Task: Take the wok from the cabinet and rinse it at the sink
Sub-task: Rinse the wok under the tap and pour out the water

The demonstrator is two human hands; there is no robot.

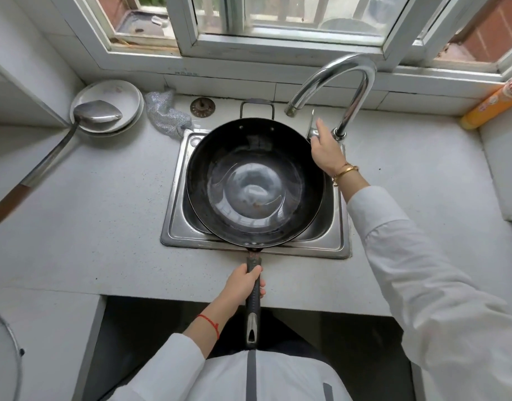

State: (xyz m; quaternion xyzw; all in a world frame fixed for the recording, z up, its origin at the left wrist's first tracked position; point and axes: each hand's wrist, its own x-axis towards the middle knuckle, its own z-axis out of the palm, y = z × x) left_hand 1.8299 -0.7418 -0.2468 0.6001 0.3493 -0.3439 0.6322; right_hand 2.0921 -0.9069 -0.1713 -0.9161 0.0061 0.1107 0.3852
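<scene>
A large black wok (254, 183) sits over the steel sink (173, 227), covering most of the basin. Its long black handle (253, 302) points toward me, and my left hand (244, 285) is wrapped around it. My right hand (325, 149) reaches past the wok's right rim and rests on the tap lever at the base of the curved chrome faucet (344, 82). The spout ends behind the wok's far rim. No water is visible running.
Stacked white plates (127, 94) with a metal ladle (95, 114) lie at the back left. A silver scrubbing cloth (165, 114) and a sink strainer (202, 107) lie behind the sink. A yellow bottle (492, 104) lies at the back right. A window runs above.
</scene>
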